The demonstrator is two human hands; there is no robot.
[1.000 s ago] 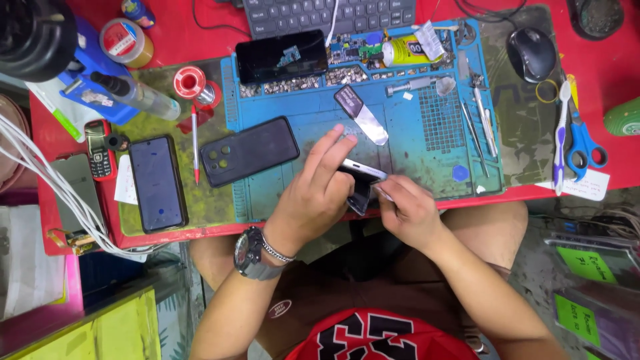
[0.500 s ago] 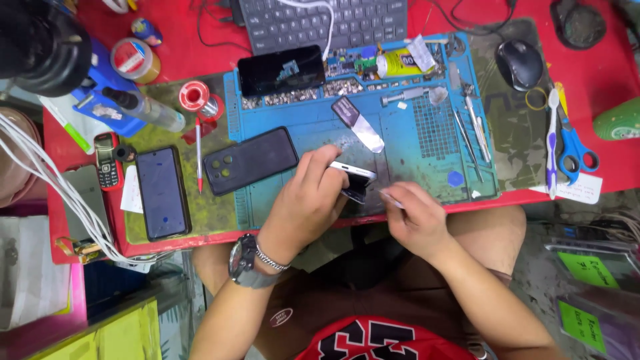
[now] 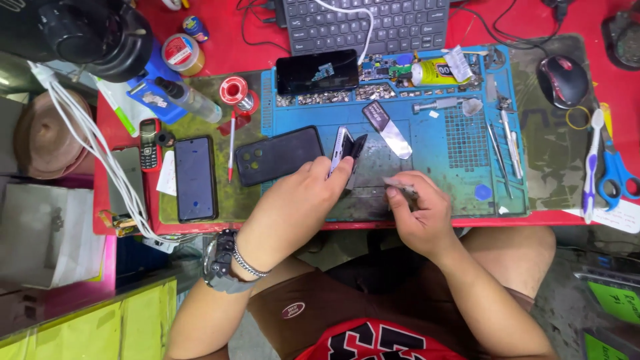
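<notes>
Head view: two hands work a phone over the blue mat.

Left hand point(image 3: 300, 200) grips the phone point(image 3: 341, 150) on edge at frame centre; right hand point(image 3: 417, 210) pinches a thin tool point(image 3: 395, 182) just beside it. Bare mat point(image 3: 460, 193) lies rightward, near the desk point(image 3: 573, 217) edge.

Bright, even overhead light, colours saturated. Soft short shadows only, under the left hand point(image 3: 293, 207) and right hand point(image 3: 420, 213) on the blue work mat point(image 3: 453, 187). Mild glare on the dark phone screen point(image 3: 317, 71) and the metal spatula point(image 3: 395, 139). Centre sharp. Wide-angle bending at edges. Black object point(image 3: 80, 33) top left close and out of focus. Floor below darker.
</notes>
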